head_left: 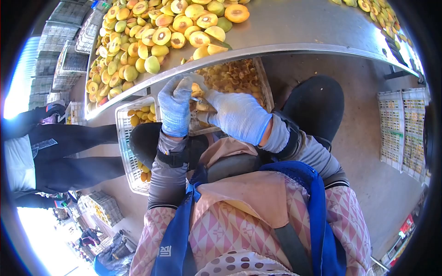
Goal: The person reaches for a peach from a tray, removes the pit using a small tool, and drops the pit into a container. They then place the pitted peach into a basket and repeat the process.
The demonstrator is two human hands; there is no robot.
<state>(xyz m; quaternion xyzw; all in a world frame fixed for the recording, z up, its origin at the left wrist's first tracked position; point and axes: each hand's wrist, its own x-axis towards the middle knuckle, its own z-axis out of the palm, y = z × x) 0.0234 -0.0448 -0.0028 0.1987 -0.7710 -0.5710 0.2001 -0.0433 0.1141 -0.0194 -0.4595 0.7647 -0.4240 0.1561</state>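
Note:
My left hand, in a pale blue knit glove, is closed around a yellow-orange peach half just below the metal table edge. My right hand, gloved the same way, is closed at the fruit on a small tool whose metal tip shows; its handle is mostly hidden by the fingers. Both hands are close together over a crate of brown-orange scraps. On the table above lies a heap of halved peaches, several showing the pit or its hollow.
The metal table spans the top, with more fruit at its far right. A white crate with peach halves stands by my left knee. Another person's dark-trousered legs are at left. Stacked crates stand at right.

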